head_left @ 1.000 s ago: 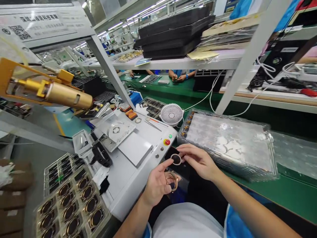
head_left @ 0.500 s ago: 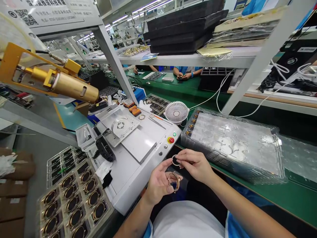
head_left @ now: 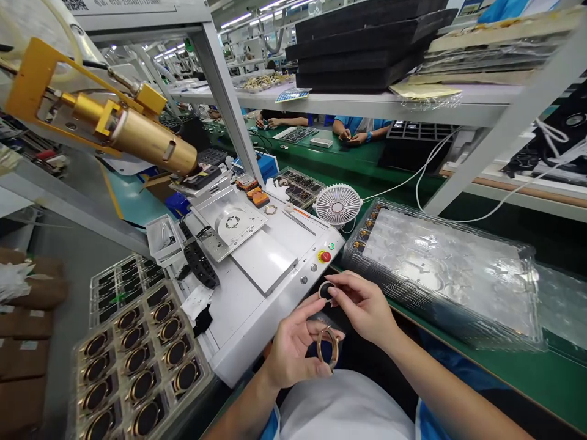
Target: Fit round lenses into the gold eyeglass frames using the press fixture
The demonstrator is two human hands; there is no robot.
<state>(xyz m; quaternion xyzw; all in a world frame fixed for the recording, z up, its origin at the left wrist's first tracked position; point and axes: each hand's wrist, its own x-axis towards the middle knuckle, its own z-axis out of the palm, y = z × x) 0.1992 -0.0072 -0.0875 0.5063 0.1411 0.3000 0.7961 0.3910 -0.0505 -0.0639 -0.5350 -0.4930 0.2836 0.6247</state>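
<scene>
My left hand (head_left: 291, 354) is shut on a thin copper-coloured ring (head_left: 328, 347), which stands on edge against its fingers. My right hand (head_left: 362, 305) pinches a small dark-centred ring (head_left: 326, 291) at its fingertips, just above the left hand's fingers. The two hands are close together over my lap, at the front edge of a white bench machine (head_left: 270, 324). To the lower left is a clear tray (head_left: 204, 374) of gold-rimmed dark oval parts. A plastic-wrapped stack of trays (head_left: 440, 275) lies to the right of my right hand.
The machine has a red stop button (head_left: 325, 256) and a metal fixture plate (head_left: 228, 223). A white fan (head_left: 338, 206) stands behind it. A gold cylinder (head_left: 156, 143) on a yellow bracket juts in at upper left. Across the green bench, a co-worker's hands (head_left: 351, 137) are working.
The view has swung, shifting the bench rightward in the picture. The copper ring sits lower and more edge-on in my left hand. The small ring stays at my right fingertips.
</scene>
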